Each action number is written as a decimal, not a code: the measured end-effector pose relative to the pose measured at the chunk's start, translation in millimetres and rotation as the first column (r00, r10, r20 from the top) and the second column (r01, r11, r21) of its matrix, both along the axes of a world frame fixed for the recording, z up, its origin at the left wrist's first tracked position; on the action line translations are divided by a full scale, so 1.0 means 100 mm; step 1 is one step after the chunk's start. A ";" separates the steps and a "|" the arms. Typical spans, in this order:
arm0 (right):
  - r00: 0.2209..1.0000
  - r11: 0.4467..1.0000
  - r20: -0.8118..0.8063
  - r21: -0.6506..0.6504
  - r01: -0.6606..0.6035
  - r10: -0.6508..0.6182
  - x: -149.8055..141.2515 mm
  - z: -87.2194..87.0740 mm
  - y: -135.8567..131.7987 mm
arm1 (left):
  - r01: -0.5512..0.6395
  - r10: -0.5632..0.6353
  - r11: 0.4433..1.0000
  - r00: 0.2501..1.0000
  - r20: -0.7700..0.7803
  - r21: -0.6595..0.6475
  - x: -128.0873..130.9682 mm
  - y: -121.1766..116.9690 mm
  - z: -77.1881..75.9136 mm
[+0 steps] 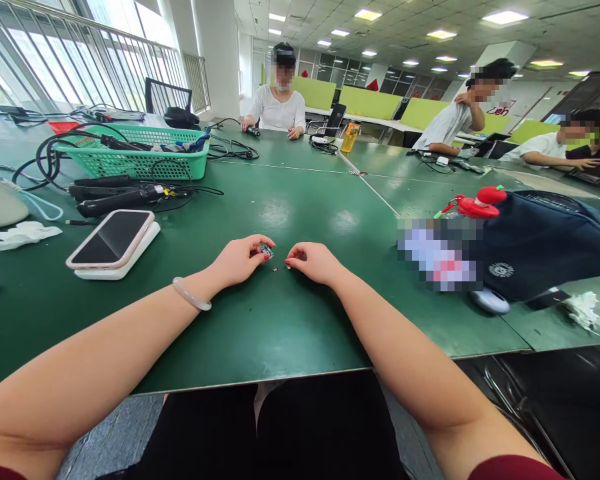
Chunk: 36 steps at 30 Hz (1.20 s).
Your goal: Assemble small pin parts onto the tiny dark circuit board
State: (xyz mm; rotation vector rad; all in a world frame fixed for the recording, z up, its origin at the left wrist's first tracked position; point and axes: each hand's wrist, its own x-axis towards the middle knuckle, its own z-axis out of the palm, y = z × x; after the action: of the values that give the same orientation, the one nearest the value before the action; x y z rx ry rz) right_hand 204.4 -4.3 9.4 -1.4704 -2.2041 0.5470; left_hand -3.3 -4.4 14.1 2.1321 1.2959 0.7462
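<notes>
Over the middle of the green table (260, 320), my left hand (240, 259) is closed in a pinch. Between its thumb and fingers is a small dark blue and silvery piece (267, 251) that looks like a circuit board. Just to the right, my right hand (313, 261) has thumb and forefinger pressed together at a tiny pale piece (287, 267), too small to name. A tiny brownish bit (275, 270) lies on the table between the hands. The hands are close but apart.
A green basket (140, 163) of cables and black tools (115, 197) sit at the left, with a phone (113, 239) on a white box (123, 267). A dark blue bag (555, 233) and computer mouse (490, 301) lie right. A person (279, 110) sits across; others sit at far right.
</notes>
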 end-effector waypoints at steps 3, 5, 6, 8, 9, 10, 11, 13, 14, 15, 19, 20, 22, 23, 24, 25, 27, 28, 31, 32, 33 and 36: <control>0.999 0.998 0.038 -0.066 -0.010 0.012 0.02 0.02 -0.01 | -0.007 0.007 1.000 1.000 -0.017 -0.022 0.01 -0.01 0.02; 0.997 0.998 0.067 -0.060 -0.025 0.029 0.01 0.01 -0.01 | -0.013 0.012 0.999 1.000 -0.023 -0.031 0.01 -0.02 0.03; 0.996 0.998 0.081 -0.048 -0.034 0.038 0.01 0.01 0.00 | -0.016 0.015 0.999 1.000 -0.022 -0.033 0.02 -0.02 0.04; 0.993 0.999 0.107 -0.026 -0.046 0.048 0.00 0.00 0.00 | -0.017 0.017 0.999 1.000 -0.019 -0.033 0.02 -0.03 0.04; 0.992 0.999 0.118 -0.018 -0.047 0.049 0.00 -0.01 0.00 | -0.016 0.015 0.999 1.000 -0.019 -0.029 0.02 -0.02 0.04; 0.991 0.999 0.124 -0.012 -0.047 0.048 0.00 -0.01 0.01 | -0.014 0.013 1.000 1.000 -0.020 -0.026 0.02 -0.02 0.03; 0.991 0.999 0.127 -0.009 -0.046 0.047 0.00 -0.01 0.01 | -0.012 0.011 1.000 1.000 -0.023 -0.022 0.02 -0.02 0.03; 0.991 0.999 0.124 -0.002 -0.043 0.042 0.00 -0.01 0.00 | -0.008 0.008 1.000 0.999 -0.031 -0.019 0.01 -0.02 0.03; 0.991 0.999 0.124 0.003 -0.041 0.040 0.00 -0.01 0.00 | -0.006 0.005 1.000 0.999 -0.034 -0.019 0.01 -0.02 0.03; 0.991 0.999 0.127 0.008 -0.038 0.036 0.00 -0.01 0.00 | -0.004 0.003 1.000 0.999 -0.037 -0.020 0.01 -0.02 0.03; 0.989 0.999 0.147 0.030 -0.025 0.021 0.00 0.01 -0.01 | 0.000 0.000 1.000 0.999 -0.032 -0.018 0.01 -0.03 0.03; 0.989 0.999 0.144 0.033 -0.024 0.019 0.00 0.01 -0.01 | 0.001 -0.002 1.000 0.999 -0.032 -0.019 0.01 -0.02 0.03; 0.991 0.999 0.131 0.035 -0.030 0.025 0.00 0.03 -0.02 | 0.007 -0.008 1.000 0.999 -0.032 -0.020 0.01 -0.02 0.02; 0.991 0.999 0.127 0.033 -0.037 0.033 -0.01 0.03 -0.03 | 0.010 -0.011 1.000 0.999 -0.032 -0.019 0.01 -0.02 0.02; 0.991 0.998 0.127 0.031 -0.046 0.042 -0.01 0.03 -0.03 | 0.012 -0.012 1.000 0.999 -0.032 -0.017 0.01 -0.02 0.02; 0.990 0.998 0.132 0.032 -0.056 0.052 -0.02 0.03 -0.03 | 0.013 -0.014 1.000 0.999 -0.033 -0.015 0.01 -0.01 0.02; 0.986 0.996 0.151 0.038 -0.075 0.068 -0.02 0.03 -0.03 | 0.014 -0.015 1.000 0.999 -0.034 -0.012 0.01 -0.01 0.01; 0.984 0.996 0.161 0.040 -0.081 0.073 -0.02 0.02 -0.03 | 0.018 -0.018 1.000 0.999 -0.035 -0.014 0.01 -0.01 0.01; 0.981 0.996 0.181 0.034 -0.083 0.075 -0.01 0.00 -0.01 | 0.018 -0.019 1.000 0.999 -0.046 -0.015 0.01 -0.01 0.01; 0.980 0.997 0.185 0.031 -0.077 0.070 -0.01 0.00 -0.01 | 0.014 -0.015 1.000 0.999 -0.053 -0.014 0.01 -0.01 0.01; 0.980 0.997 0.188 0.030 -0.071 0.064 0.00 0.00 -0.01 | 0.009 -0.010 1.000 0.998 -0.058 -0.013 0.01 -0.01 0.01; 0.986 0.997 0.162 0.059 -0.054 0.044 -0.02 0.01 -0.02 | 0.011 -0.012 1.000 0.998 -0.054 -0.017 0.01 -0.02 0.01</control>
State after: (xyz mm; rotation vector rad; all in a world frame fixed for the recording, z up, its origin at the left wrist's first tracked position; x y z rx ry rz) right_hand 202.8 -6.4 10.1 -1.4771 -2.3639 0.3818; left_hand -2.0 -6.6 15.6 2.1584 1.3117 0.6743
